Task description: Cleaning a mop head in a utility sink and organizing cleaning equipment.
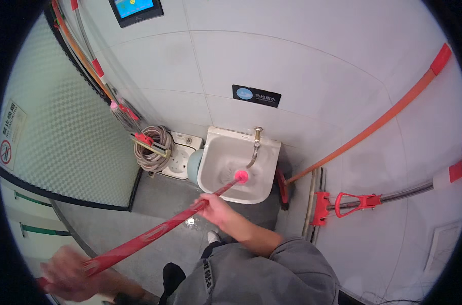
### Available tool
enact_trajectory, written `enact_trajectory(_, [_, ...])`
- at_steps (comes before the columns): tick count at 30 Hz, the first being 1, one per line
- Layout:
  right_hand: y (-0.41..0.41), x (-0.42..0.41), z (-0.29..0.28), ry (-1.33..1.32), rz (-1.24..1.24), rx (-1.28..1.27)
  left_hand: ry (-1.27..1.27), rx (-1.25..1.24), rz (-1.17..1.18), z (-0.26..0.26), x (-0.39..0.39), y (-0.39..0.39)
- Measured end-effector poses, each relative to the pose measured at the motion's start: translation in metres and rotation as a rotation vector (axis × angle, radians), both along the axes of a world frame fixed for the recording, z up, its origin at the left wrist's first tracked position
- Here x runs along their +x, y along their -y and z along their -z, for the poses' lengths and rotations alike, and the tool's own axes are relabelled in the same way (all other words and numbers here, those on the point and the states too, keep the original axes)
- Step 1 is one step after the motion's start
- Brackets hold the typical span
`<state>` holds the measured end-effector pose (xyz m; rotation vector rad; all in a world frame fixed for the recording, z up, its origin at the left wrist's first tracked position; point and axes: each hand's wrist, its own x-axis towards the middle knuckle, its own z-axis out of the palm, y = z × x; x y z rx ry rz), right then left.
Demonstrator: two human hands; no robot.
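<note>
In the head view, a long red mop handle runs diagonally from the lower left up to a white mop sink. My left hand, slightly blurred, is closed round its upper part at the lower left. Nearer the sink, my right hand grips the same handle. A pink round mop socket ends the handle over the basin, with grey strands faintly visible beside it. The metal tap bends down above the basin; whether water runs cannot be told.
Left of the sink are a pale blue bucket, a coiled hose and leaning mops. A broom with an orange handle and a red-fitted squeeze mop lean at right. A textured glass partition stands left.
</note>
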<state>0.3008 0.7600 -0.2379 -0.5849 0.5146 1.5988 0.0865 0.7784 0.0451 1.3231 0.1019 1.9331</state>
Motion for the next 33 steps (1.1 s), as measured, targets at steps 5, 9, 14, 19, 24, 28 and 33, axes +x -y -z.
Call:
enact_trajectory(5, [0.010,-0.041,-0.047,0.065,-0.123,0.141,-0.243,-0.048,-0.953,-0.026,0.003,0.006])
enact_trajectory(9, [0.009,-0.051,-0.055,-0.031,-0.090,0.033,-0.166,-0.015,-0.171,-0.015,-0.010,0.001])
enact_trajectory(14, [-0.038,-0.053,0.099,-0.055,0.196,-0.206,-0.191,-0.259,0.285,0.068,0.001,-0.001])
enact_trajectory(19, [-0.066,-0.008,0.179,0.198,0.213,-0.193,-0.322,-0.399,0.245,0.116,0.043,-0.022])
enact_trajectory(24, [-0.044,-0.055,0.058,-0.009,0.241,-0.326,-0.320,0.047,0.370,0.034,-0.016,-0.016])
enact_trajectory(28, [-0.025,-0.052,0.018,-0.184,0.116,-0.265,-0.003,0.023,0.454,0.011,-0.008,-0.004])
enact_trajectory(33, [-0.042,0.035,0.136,0.075,0.322,-0.202,-0.430,-0.112,0.604,0.094,0.091,-0.001])
